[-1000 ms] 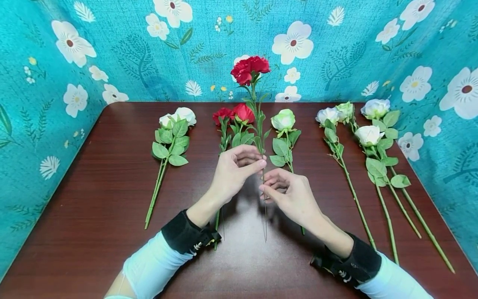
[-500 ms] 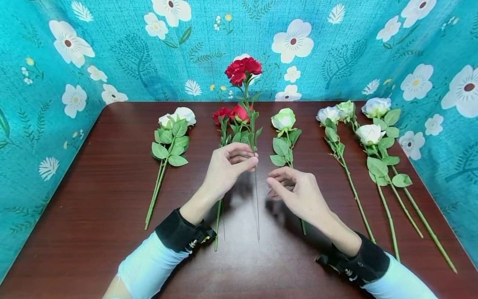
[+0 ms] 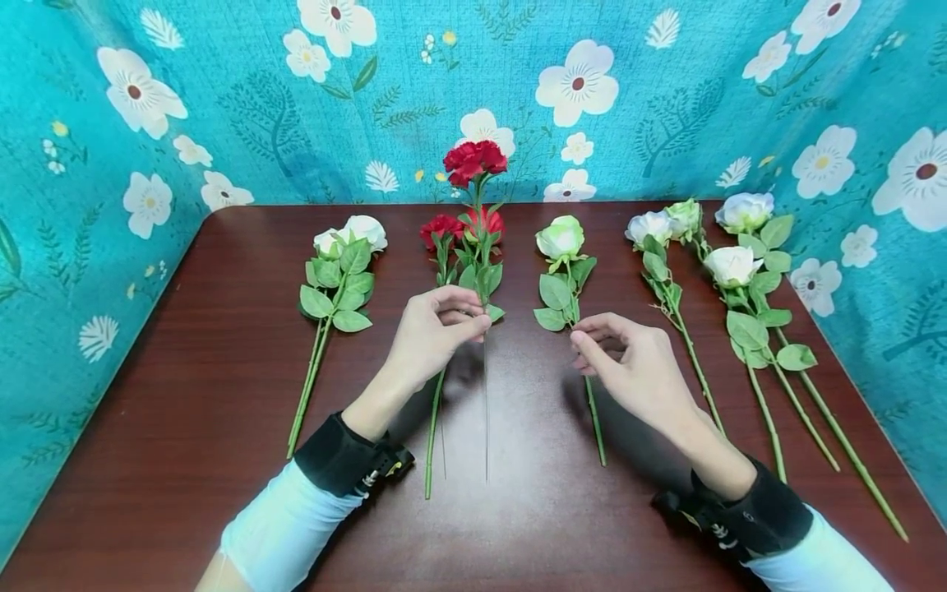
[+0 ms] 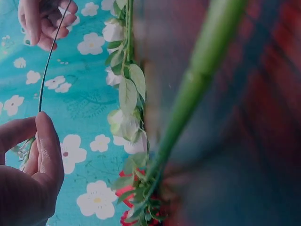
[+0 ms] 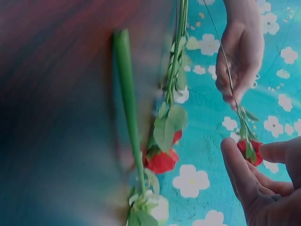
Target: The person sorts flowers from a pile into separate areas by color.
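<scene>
While the left hand (image 3: 436, 329) pinches the red carnation (image 3: 475, 159) by its thin wire stem (image 3: 486, 403), thumb and fingers curled round it just below the lowest leaves, the grip looks best kept light and close under the foliage, so the bare wire does not bend or twist. The right hand (image 3: 636, 366) holds nothing; its fingers are loosely curled, hovering over the stem of the pale green rose (image 3: 561, 237) that lies on the table (image 3: 185, 395). It would do well to stay clear of that rose so nothing is nudged out of line. The carnation stands nearly upright over the middle of the table, its long axis running from the wire tip nearest the person up to the bloom, which points at the flowered teal backdrop (image 3: 259, 107). Behind it lie two more red flowers (image 3: 444, 228).
</scene>
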Motion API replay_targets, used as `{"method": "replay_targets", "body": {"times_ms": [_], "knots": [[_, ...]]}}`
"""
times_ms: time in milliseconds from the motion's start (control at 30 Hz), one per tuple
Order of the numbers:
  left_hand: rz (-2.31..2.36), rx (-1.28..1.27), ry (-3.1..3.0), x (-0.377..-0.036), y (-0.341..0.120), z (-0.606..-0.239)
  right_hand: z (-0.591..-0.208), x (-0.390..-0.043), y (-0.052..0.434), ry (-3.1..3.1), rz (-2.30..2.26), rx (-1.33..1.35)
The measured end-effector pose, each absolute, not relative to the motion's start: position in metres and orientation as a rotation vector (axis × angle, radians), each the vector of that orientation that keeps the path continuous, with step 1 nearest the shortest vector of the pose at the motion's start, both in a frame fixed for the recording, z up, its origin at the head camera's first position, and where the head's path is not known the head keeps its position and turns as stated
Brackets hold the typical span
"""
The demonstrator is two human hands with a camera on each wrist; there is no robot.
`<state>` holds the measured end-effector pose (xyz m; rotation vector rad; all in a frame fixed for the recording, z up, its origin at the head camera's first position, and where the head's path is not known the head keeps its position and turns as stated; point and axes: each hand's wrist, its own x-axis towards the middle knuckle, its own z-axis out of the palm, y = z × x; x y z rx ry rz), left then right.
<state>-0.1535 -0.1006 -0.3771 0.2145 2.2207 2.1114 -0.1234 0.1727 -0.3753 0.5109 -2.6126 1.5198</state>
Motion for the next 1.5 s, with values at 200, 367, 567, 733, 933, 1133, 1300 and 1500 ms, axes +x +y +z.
{"method": "replay_targets", "body": {"times_ms": [200,367,567,733,933,1133,1300,1500], "knots": [[1.977,0.139,2.298,-0.157,-0.11,-0.382,-0.375,-0.124,0.186,-2.644,1.41,0.487],[1.858,0.093,2.393,-0.16,-0.117,-0.386,-0.377,-0.121,0.195,-2.664,1.353,0.475],[1.727,0.073,2.479,-0.161,-0.122,-0.389,-0.377,-0.121,0.199,-2.666,1.352,0.479],[1.612,0.078,2.533,-0.163,-0.126,-0.391,-0.376,-0.12,0.202,-2.671,1.328,0.476],[1.498,0.047,2.556,-0.166,-0.131,-0.393,-0.375,-0.118,0.204,-2.689,1.311,0.465],[1.39,0.058,2.578,-0.168,-0.131,-0.394,-0.376,-0.117,0.206,-2.702,1.304,0.471],[1.294,0.06,2.61,-0.169,-0.132,-0.395,-0.376,-0.115,0.207,-2.711,1.291,0.469],[1.232,0.07,2.642,-0.169,-0.133,-0.394,-0.376,-0.113,0.21,-2.73,1.276,0.459]]}}
